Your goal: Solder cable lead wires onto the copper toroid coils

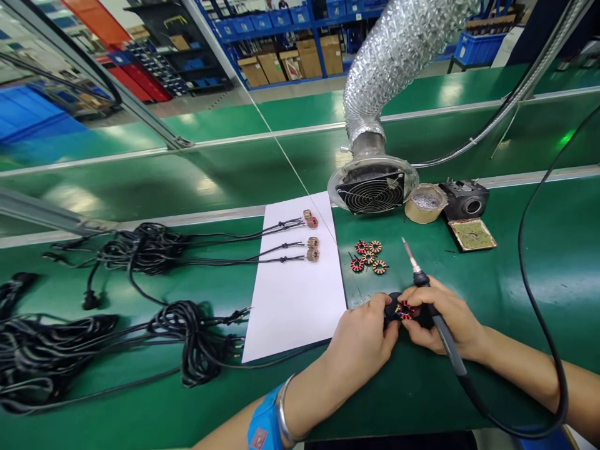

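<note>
Clock taken from the held coil. One red-wound coil [405, 310] sat at the centre, between the two hands, low over the green worktop [398, 406]. Left hand [359, 334]: fingers closed narrowly on a black part [392, 301], its kind unclear; probably gripped to steady the work. Right hand [445, 312]: thumb and fingertip pinched the coil's edge, with one soldering iron [450, 350] lodged across the hand. Its tip pointed to 11 o'clock, presumably to keep it clear of skin while leaving the fingertips free.

Counts: five loose coils [368, 257] near at 11 o'clock, likely kept there for easy reach. Four more, the paired coils [313, 242], in two pairs on one white paper [300, 300] towards 10; pale backing perhaps made them easier to see. Black cables [187, 350] heaped at 9, too tangled to count. One fan [372, 192] past 11, probably for fumes. One pale roll [422, 215] near 12; one iron stand [469, 199] and one sponge tray [473, 234] at 1.
</note>
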### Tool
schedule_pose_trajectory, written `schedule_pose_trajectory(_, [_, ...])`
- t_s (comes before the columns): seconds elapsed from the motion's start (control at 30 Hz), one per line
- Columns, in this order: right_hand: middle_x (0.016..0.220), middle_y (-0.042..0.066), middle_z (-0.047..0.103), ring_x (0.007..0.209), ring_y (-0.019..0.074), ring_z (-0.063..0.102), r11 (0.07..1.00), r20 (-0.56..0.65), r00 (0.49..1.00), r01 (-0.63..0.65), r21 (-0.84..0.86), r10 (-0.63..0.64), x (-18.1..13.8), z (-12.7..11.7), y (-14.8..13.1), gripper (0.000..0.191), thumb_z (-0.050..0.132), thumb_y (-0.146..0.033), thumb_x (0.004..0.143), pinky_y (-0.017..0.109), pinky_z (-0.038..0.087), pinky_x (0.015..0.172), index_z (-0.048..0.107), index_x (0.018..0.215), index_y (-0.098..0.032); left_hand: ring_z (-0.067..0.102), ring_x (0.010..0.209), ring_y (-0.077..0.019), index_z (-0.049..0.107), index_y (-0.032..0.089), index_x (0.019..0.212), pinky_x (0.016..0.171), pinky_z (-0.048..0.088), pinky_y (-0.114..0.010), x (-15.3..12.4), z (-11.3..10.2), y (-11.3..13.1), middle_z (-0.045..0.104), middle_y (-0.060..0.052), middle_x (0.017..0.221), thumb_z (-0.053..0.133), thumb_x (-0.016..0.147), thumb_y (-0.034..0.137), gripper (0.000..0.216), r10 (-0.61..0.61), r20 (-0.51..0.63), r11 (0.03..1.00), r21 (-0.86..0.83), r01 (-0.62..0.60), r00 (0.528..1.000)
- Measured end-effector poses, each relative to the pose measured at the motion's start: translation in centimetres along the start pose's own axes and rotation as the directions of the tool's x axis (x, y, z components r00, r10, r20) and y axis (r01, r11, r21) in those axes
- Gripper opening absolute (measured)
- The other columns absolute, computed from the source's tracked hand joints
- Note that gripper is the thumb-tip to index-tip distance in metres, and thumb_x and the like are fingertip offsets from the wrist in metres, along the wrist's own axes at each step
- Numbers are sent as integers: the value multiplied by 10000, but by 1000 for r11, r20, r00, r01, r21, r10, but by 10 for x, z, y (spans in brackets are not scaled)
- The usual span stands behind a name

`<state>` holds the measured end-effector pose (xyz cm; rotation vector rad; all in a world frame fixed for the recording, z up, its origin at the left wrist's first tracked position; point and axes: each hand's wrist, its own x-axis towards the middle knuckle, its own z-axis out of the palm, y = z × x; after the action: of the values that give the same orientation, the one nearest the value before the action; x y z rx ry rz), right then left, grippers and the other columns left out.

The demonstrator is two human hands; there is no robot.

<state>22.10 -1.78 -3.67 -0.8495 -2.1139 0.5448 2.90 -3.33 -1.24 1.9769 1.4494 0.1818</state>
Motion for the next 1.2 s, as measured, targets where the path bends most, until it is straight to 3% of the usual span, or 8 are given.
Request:
schedule_pose_trajectory(0.07, [859, 22, 604, 744, 172, 562, 999, -24, 999, -31, 15, 31, 1, -5, -3, 372, 612, -157, 754, 334, 506, 701, 461, 1088, -219, 681, 787, -264, 540, 161, 1148, 693, 500, -359, 0, -2, 0, 706, -118, 969, 516, 860, 258, 305, 19, -29, 1000, -18, -19, 999])
schedule_pose_trajectory(0.13, [826, 7, 545, 737, 176, 545, 996, 8, 997, -76, 38, 76, 3, -10, -7, 464, 612, -153, 708, 340, 500, 688, 437, 1133, -218, 646, 693, -220, 565, 168, 1115, 633, 471, -311, -2, -9, 1, 684, -69, 835, 561, 831, 257, 298, 27, -33, 996, -88, -30, 999])
schedule_pose_trajectory(0.23, [839, -7, 464, 792, 177, 565, 959, 96, 977, -207, 194, 191, 6, -15, -15, 560, 608, -118, 673, 336, 518, 713, 399, 1179, -239, 503, 528, -130, 592, 188, 1088, 519, 380, -242, -9, -26, 2, 546, 31, 643, 629, 800, 294, 309, 61, 24, 943, -329, -50, 998])
schedule_pose_trajectory(0.4, [1002, 33, 454, 770, 126, 562, 687, 273, 917, -399, 608, 291, 14, -13, -29, 523, 628, -155, 765, 261, 525, 647, 357, 1198, -269, 389, 529, -81, 670, 187, 933, 494, 310, -214, -19, -48, -2, 566, 16, 687, 568, 888, 356, 202, 130, -28, 830, -544, -124, 991])
schedule_pose_trajectory(0.53, [1012, 51, 510, 772, 124, 535, 563, 333, 894, -448, 694, 301, 20, -11, -36, 310, 619, -317, 875, 253, 489, 664, 434, 1110, -236, 455, 567, -79, 700, 184, 903, 494, 332, -197, -21, -51, -5, 644, -10, 782, 612, 856, 294, 149, 132, -120, 846, -504, -175, 984])
schedule_pose_trajectory(0.73, [897, -1, 523, 769, 109, 528, 646, 211, 879, -461, 608, 427, 17, -5, -37, 151, 571, -282, 943, 217, 449, 676, 474, 1057, -254, 528, 592, -81, 717, 200, 907, 542, 393, -193, -21, -50, -7, 642, 5, 762, 622, 837, 243, 125, 186, -210, 871, -417, -260, 960])
schedule_pose_trajectory(1.0, [895, -14, 570, 662, 94, 576, 588, 242, 845, -511, 627, 476, 16, -8, -37, 183, 594, -266, 928, 216, 543, 591, 482, 1072, -276, 501, 554, -80, 735, 212, 933, 544, 368, -199, -21, -44, -11, 524, 32, 625, 625, 858, 217, 134, 313, -298, 895, -226, -385, 902])
schedule_pose_trajectory(1.2, [814, -34, 601, 688, 95, 585, 786, 235, 897, -440, 433, 373, 19, -19, -37, 220, 572, -175, 911, 204, 502, 645, 510, 1089, -290, 471, 550, -82, 709, 225, 948, 517, 340, -204, -22, -43, -12, 516, 37, 659, 612, 878, 218, 120, 377, -268, 900, -121, -419, 887])
